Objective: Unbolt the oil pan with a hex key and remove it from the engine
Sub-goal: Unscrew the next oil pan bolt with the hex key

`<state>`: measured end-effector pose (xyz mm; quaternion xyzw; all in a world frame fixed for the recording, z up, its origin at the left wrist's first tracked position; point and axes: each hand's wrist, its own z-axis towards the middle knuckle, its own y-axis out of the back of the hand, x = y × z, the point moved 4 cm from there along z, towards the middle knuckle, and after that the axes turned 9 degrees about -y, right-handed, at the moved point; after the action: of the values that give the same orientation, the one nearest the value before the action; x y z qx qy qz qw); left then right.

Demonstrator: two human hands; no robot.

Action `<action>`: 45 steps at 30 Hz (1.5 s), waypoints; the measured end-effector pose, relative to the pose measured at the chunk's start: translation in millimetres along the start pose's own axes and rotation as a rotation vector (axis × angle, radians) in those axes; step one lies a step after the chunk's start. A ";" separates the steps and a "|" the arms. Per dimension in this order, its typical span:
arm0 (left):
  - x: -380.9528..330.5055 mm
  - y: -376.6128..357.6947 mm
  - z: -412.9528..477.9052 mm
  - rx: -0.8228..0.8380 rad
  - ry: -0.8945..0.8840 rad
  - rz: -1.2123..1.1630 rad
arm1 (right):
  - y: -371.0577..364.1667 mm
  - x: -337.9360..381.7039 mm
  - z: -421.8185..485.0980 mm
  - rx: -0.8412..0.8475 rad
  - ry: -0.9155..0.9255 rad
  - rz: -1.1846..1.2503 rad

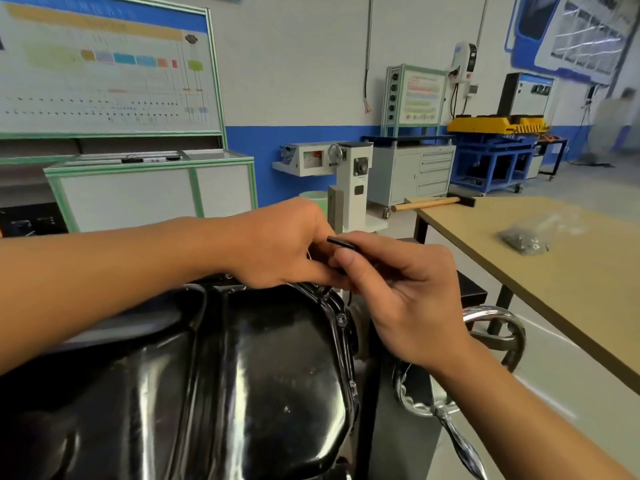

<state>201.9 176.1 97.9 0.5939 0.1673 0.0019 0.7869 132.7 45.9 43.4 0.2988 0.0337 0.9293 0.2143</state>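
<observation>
Glossy black stamped-metal oil pan [242, 375] sits on engine, rim bolt [341, 319] in place. Over far corner, right hand [405, 292] pinches slim black L-shaped hex key [341, 243], likely for leverage. Curled left hand [284, 244] alongside (steadying shaft? grip hidden, can't tell).

The scene is brightly and evenly lit, and no hard shadows are cast. Light from above is indicated by the long white glare streaks on the glossy black oil pan [242, 375] and by the highlights on the chrome handwheel [498, 327]. Only soft shade is thrown beneath the left hand [280, 244]. Wide-angle distortion is evident: the table [554, 271] and the wall board [104, 71] are bowed towards the frame edges. The board's print is washed out and unreadable. The far right edge is smeared, and the bag [530, 237] on the table is blurred.
</observation>
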 end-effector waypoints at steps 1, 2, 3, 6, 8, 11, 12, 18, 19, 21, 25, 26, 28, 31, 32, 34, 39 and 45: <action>1.4 -1.2 -1.0 -0.011 0.001 -0.005 | -0.6 0.3 0.0 -0.002 0.007 -0.004; 2.3 -2.6 -2.2 -0.026 -0.001 -0.018 | -1.1 0.9 0.2 -0.006 0.016 -0.005; 2.7 -3.5 -3.4 -0.043 -0.013 -0.034 | -1.3 1.8 0.6 -0.009 0.026 -0.005; 5.1 -4.0 -8.0 -0.079 -0.056 -0.043 | -4.9 3.2 1.7 -0.005 0.039 -0.006; 9.1 -4.7 -9.3 -0.093 -0.052 -0.024 | -7.2 3.7 2.1 0.012 0.036 -0.012; 7.6 -6.9 -11.8 -0.111 -0.074 -0.013 | -8.7 5.6 3.3 0.091 0.034 -0.013; 5.6 -7.5 -12.3 -0.108 -0.084 -0.021 | -9.0 6.0 3.3 0.119 0.027 -0.013; 4.4 -11.8 -9.1 -0.055 -0.073 -0.032 | -9.2 13.8 -11.6 0.109 -0.023 0.014; 3.2 -12.1 -8.2 -0.059 -0.075 -0.032 | -10.3 15.0 -13.5 0.067 -0.040 0.024; 1.1 -11.3 -6.8 -0.078 -0.078 -0.007 | -13.8 14.4 -14.5 -0.040 -0.109 0.075; 0.8 -11.5 -4.9 -0.095 -0.062 -0.002 | -25.7 13.8 -18.9 -0.196 -0.221 0.140; 0.2 -11.6 -5.7 -0.101 -0.057 -0.021 | -28.1 14.4 -20.6 -0.211 -0.213 0.135; 0.3 -9.6 -8.4 -0.130 -0.055 -0.037 | -32.7 16.2 -23.5 -0.218 -0.178 0.120; 5.3 -5.8 -14.0 -0.156 -0.057 -0.033 | -39.4 16.9 -24.8 -0.154 -0.163 0.165; 7.4 -4.9 -15.2 -0.159 -0.056 -0.035 | -40.9 15.7 -24.2 -0.129 -0.178 0.212; 10.6 -4.7 -16.2 -0.156 -0.034 -0.022 | -41.6 12.4 -20.5 -0.088 -0.256 0.369; 10.6 -15.0 -14.3 -0.091 -0.020 -0.067 | -40.2 2.2 -15.2 -0.079 -0.399 0.588; 4.0 -15.4 -12.3 -0.103 -0.036 -0.041 | -41.9 2.1 -13.7 -0.126 -0.440 0.665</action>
<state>199.3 183.8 79.5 0.5492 0.1647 -0.0164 0.8191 139.3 85.6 25.3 0.4716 -0.1687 0.8620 -0.0782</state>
